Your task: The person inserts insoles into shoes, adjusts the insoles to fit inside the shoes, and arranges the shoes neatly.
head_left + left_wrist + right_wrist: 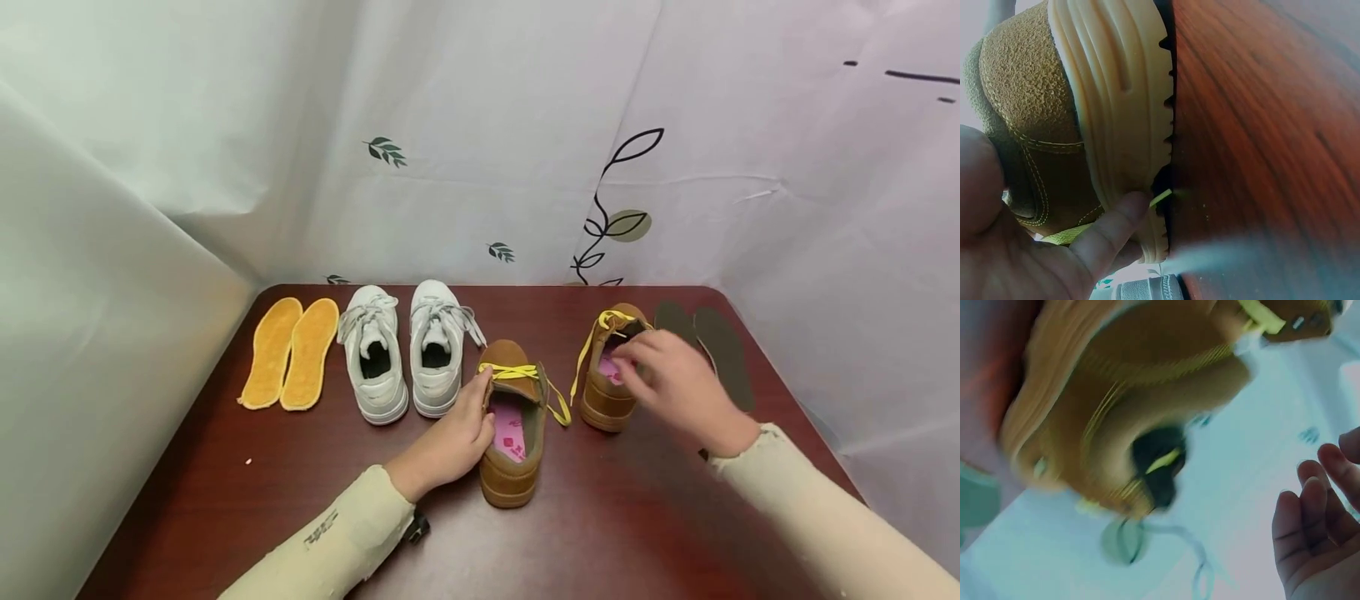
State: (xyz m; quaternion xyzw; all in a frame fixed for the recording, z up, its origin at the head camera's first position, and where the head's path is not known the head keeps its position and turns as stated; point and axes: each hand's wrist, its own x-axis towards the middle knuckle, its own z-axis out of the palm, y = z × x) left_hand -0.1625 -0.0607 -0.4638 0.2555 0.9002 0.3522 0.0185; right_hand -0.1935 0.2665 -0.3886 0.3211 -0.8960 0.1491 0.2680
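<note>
Two brown lace-up shoes with yellow laces and pink patterned insoles lie on the table, toes away from me. My left hand [457, 433] holds the nearer brown shoe [510, 483] by its left side. In the left wrist view its fingers lie along the pale sole [1116, 112], with the thumb by the collar. My right hand [675, 383] is over the opening of the other brown shoe [606, 404], partly covering it. The right wrist view shows the right-hand fingers [1313, 515] loosely bent, apart from that shoe [1147, 406], with nothing between them.
Two white sneakers [382, 396] stand left of the brown shoes. Beyond them lies a pair of orange-yellow insoles [309, 354]. Two dark insoles [726, 358] lie at the right, partly behind my right hand. A patterned white curtain [480, 167] surrounds the dark red table [300, 483].
</note>
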